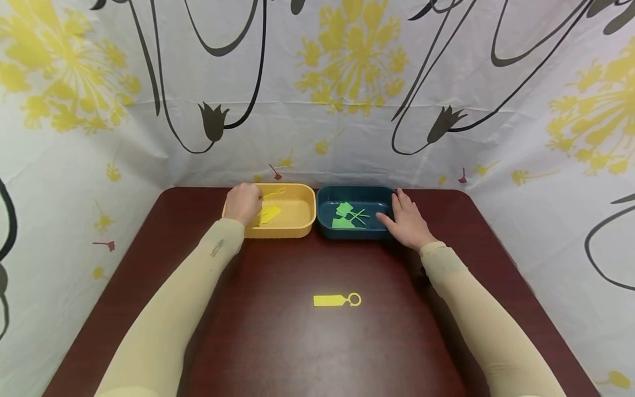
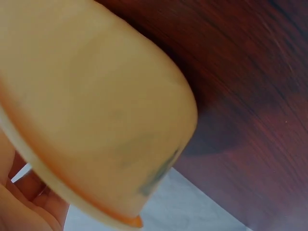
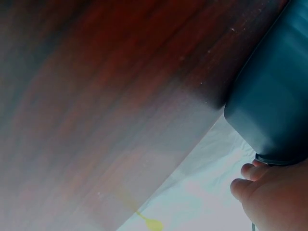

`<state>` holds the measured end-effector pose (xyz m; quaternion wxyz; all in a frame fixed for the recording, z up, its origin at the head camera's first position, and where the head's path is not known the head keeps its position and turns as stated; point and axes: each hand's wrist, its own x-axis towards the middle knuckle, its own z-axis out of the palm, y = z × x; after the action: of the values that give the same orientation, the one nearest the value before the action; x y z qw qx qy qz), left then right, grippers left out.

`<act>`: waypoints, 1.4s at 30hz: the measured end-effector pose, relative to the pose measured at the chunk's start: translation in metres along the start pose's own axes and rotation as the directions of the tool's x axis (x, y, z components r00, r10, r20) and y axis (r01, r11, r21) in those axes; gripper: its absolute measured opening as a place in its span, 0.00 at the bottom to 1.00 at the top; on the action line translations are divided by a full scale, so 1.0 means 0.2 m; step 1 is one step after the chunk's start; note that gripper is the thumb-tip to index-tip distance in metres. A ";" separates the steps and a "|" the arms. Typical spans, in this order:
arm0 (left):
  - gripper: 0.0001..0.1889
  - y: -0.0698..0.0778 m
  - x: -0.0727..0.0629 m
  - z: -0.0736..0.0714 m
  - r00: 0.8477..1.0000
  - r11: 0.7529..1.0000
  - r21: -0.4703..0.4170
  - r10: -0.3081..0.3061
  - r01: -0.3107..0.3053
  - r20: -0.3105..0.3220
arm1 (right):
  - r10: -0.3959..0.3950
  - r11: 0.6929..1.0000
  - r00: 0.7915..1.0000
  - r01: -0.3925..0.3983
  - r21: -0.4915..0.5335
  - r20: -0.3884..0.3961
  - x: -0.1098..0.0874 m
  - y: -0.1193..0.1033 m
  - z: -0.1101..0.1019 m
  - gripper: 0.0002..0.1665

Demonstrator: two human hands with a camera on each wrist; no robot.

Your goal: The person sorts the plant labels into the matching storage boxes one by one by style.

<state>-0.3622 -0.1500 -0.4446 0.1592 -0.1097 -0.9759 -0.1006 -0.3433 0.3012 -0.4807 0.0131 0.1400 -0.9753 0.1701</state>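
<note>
My left hand [image 1: 243,203] is over the left end of a yellow bin [image 1: 300,234], its fingers curled. The left wrist view shows its curled fingers [image 2: 45,204] past the bin's rim; I cannot tell what they hold. Yellow tags [image 1: 269,215] lie in the bin, close to this hand. At the right end of a dark blue bin [image 1: 357,234], my right hand [image 1: 409,223] rests with fingers extended along the rim and thumb reaching over the inside. Several green tags [image 1: 343,223] lie in the blue bin. One yellow ring-ended tag [image 1: 329,300] lies flat on the table.
Both bins stand side by side at the far edge of the dark red-brown table [image 1: 322,353]. Behind and on both sides hangs a white cloth [image 1: 278,121] printed with yellow and grey flowers.
</note>
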 end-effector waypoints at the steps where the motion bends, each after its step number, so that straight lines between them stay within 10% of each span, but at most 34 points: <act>1: 0.15 -0.01 0.00 0.01 1.000 1.000 0.006 0.001 -0.001 0.004 | 0.000 1.000 1.000 0.000 0.000 0.000 0.00 0.00 0.00 0.58; 24: 0.08 -0.07 0.02 0.10 0.991 0.971 0.228 0.047 -0.075 0.127 | 0.000 1.000 1.000 0.000 -0.005 0.003 0.01 -0.01 0.00 0.58; 42: 0.06 -0.04 0.04 0.11 0.970 0.972 0.222 0.019 -0.074 0.241 | 0.006 1.000 1.000 -0.006 -0.019 -0.004 0.02 0.02 0.02 0.60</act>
<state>-0.3774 -0.1502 -0.4635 0.0552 -0.1250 -0.9902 0.0303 -0.3477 0.3018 -0.4844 0.0161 0.1367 -0.9773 0.1611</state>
